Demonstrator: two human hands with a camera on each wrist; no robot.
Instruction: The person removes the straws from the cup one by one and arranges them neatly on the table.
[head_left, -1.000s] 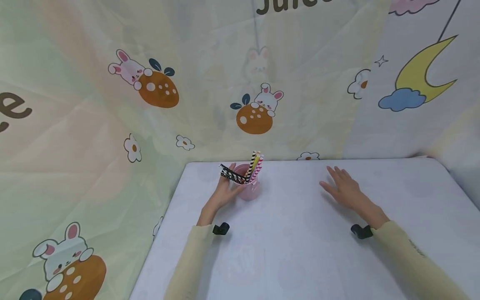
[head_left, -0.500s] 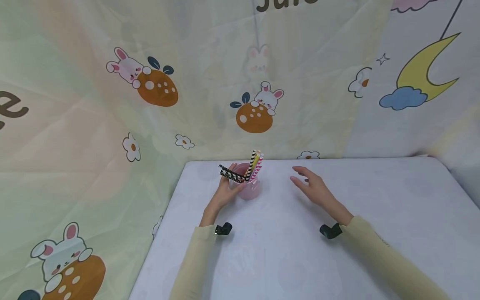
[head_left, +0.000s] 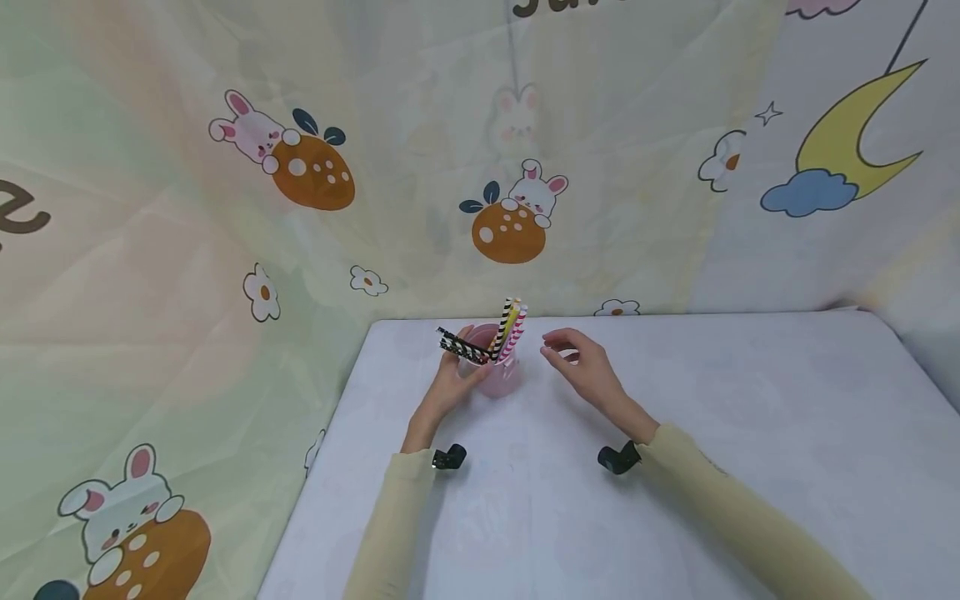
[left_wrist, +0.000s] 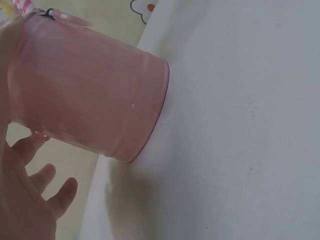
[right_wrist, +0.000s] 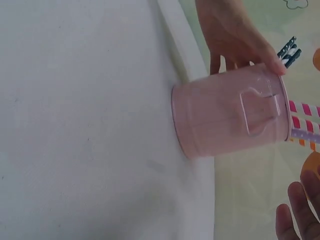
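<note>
A pink metal pail point(head_left: 501, 383) stands upright toward the back of the table. Patterned paper straws stick out of its top: a dark bundle point(head_left: 461, 346) leans left, while pink, yellow and black striped ones point(head_left: 513, 329) stand nearly upright. My left hand point(head_left: 446, 387) holds the pail at its left side near the rim, thumb in front and fingers behind. In the right wrist view the pail point(right_wrist: 215, 112) shows a small ear on its side. My right hand point(head_left: 588, 379), fingers loosely bent and holding nothing, hovers just right of the pail, apart from it.
A white-covered table point(head_left: 525, 517) spreads beneath both arms. Its back edge meets a printed cloth backdrop point(head_left: 420, 167) with rabbits and a moon. The cloth also hangs along the left side. Each wrist carries a black camera point(head_left: 618, 457).
My right hand has moved left across the table toward the pail, its fingers going from spread to loosely bent. My left hand and the pail have stayed in place.
</note>
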